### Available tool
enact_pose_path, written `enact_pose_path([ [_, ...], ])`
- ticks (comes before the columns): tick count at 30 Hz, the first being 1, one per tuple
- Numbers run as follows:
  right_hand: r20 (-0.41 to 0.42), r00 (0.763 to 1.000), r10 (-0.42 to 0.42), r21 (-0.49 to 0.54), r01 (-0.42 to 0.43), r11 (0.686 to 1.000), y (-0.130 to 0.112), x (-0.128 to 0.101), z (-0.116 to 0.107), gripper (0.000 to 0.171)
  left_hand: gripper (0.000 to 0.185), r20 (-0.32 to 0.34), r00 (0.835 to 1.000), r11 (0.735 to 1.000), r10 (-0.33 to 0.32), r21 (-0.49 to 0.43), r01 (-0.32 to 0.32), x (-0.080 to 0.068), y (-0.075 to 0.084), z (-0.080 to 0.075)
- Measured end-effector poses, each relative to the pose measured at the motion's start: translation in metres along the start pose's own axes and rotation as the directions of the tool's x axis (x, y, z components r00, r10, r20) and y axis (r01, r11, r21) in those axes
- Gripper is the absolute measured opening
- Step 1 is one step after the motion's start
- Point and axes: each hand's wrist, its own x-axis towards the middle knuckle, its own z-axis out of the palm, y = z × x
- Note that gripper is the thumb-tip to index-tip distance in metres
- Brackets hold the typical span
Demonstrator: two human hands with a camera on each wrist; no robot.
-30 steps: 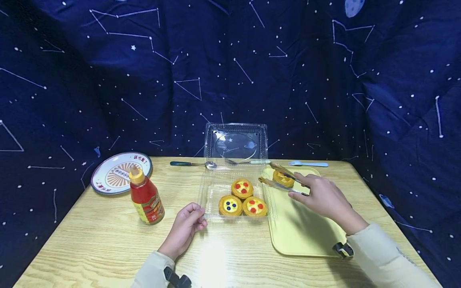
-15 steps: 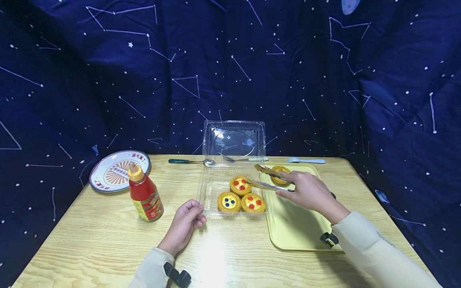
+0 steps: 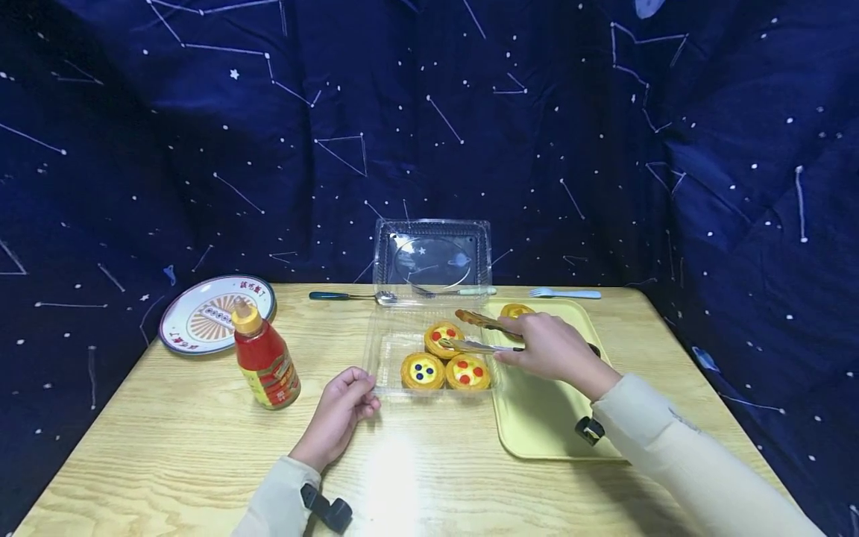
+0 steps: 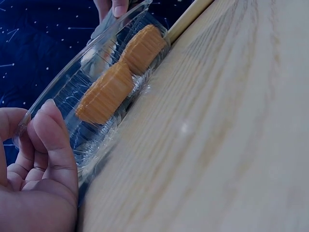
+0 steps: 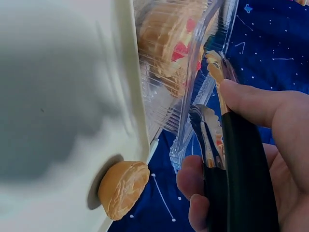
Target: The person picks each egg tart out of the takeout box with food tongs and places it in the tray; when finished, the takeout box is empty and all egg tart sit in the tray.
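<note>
Over the clear plastic box (image 3: 403, 350) at the middle of the wooden table (image 3: 168, 447), the right hand (image 3: 546, 347) gripped a pair of tongs (image 3: 479, 334), fingers and thumb curled round the black handles, with the two blades parted and reaching across the far tart (image 3: 443, 337), the one with red dots. Two more tarts sat in front of it, a blue-dotted one (image 3: 422, 371) and a red-dotted one (image 3: 467, 372), touching each other. One tart (image 3: 517, 310) lay on the yellow tray (image 3: 537, 418) just beside the box, behind the hand.

The left hand (image 3: 338, 414) rested at the near left corner of the box, fingers curled against its rim (the left wrist view showed the fingertips (image 4: 48, 123) on the thin wall).

To do this step well, the blades probably needed to drop either side of the far tart's crust, low on its wall, and close gently, since the pastry looked crumbly. Lifting straight up would likely spare the neighbours, and the steadying hand should keep the light box from sliding.
</note>
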Motion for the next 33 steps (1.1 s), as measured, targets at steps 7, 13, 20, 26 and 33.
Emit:
enact_pose_path([
  [7, 0.035, 0.999, 0.012, 0.000, -0.012, 1.000, -0.006, 0.009, 0.003, 0.064, 0.009, -0.004, 1.000, 1.000, 0.006, 0.000, -0.006, -0.001, 0.003, -0.002],
  [13, 0.053, 0.999, 0.013, 0.003, -0.013, 1.000, -0.009, 0.013, 0.005, 0.066, 0.009, 0.000, 1.000, 1.000, 0.005, -0.005, -0.005, 0.000, 0.003, 0.000],
  [20, 0.088, 0.996, -0.014, -0.025, 0.016, 1.000, -0.010, 0.017, 0.007, 0.067, 0.007, -0.021, 1.000, 1.000, 0.004, 0.005, -0.003, 0.000, 0.004, 0.002],
  [26, 0.096, 0.995, 0.023, -0.012, -0.022, 1.000, -0.013, 0.015, 0.003, 0.068, 0.008, -0.011, 1.000, 1.000, 0.010, 0.006, -0.009, 0.001, 0.004, 0.002],
  [33, 0.124, 0.992, 0.013, -0.026, -0.010, 1.000, -0.015, 0.017, 0.010, 0.065, 0.012, -0.006, 1.000, 1.000, -0.007, 0.008, 0.007, 0.001, 0.000, 0.001],
])
